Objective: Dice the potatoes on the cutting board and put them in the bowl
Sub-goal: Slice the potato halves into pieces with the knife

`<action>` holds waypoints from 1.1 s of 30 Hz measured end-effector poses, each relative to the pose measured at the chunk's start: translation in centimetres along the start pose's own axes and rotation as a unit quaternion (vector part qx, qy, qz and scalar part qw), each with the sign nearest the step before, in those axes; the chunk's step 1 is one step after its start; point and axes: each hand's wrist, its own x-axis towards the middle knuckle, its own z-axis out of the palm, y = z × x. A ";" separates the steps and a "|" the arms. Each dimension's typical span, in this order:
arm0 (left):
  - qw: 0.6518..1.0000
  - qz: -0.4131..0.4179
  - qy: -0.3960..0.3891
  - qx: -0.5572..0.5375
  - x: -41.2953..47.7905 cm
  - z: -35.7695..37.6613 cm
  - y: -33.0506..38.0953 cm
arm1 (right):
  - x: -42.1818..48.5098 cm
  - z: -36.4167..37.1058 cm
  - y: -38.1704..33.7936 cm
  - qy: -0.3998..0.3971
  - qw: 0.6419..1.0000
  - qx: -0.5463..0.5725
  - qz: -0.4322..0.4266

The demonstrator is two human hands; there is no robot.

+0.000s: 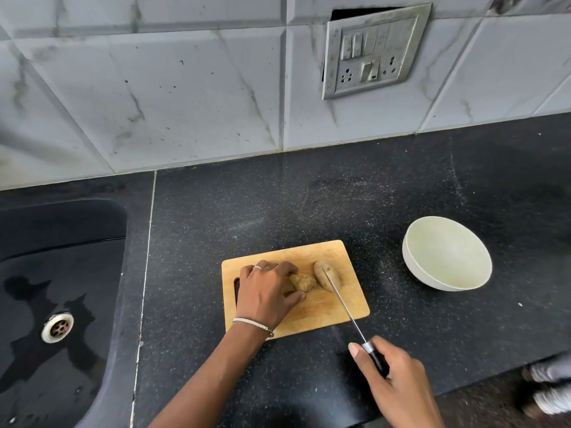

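A wooden cutting board [318, 313] lies on the black counter. Two brown potato pieces lie on it: a sliced piece [304, 282] held down by my left hand [267, 293], whose fingers and thumb curl round it, and a larger half [327, 274] just to its right. My right hand [398, 384] grips the black handle of a knife [341, 304] near the counter's front edge. The long blade reaches up across the board, and its tip lies over the larger half. A pale empty bowl [448, 254] stands to the right of the board.
A black sink [58, 304] with a metal drain and water patches lies to the left. The tiled wall with a switch plate [374, 50] rises behind the counter. The counter's front edge runs at the lower right, with feet on the floor beyond it.
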 end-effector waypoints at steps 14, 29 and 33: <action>0.998 -0.008 0.026 -0.061 -0.4 0.4 -0.6 | 1.2 3.3 -1.1 -0.036 0.998 0.007 -0.054; 0.996 -0.006 0.040 -0.083 -1.0 0.3 -1.3 | 1.1 3.8 -1.3 -0.026 0.998 -0.037 -0.037; 0.996 -0.009 0.048 -0.080 -1.3 0.2 -1.7 | 0.8 3.6 -1.8 -0.023 0.998 -0.038 -0.050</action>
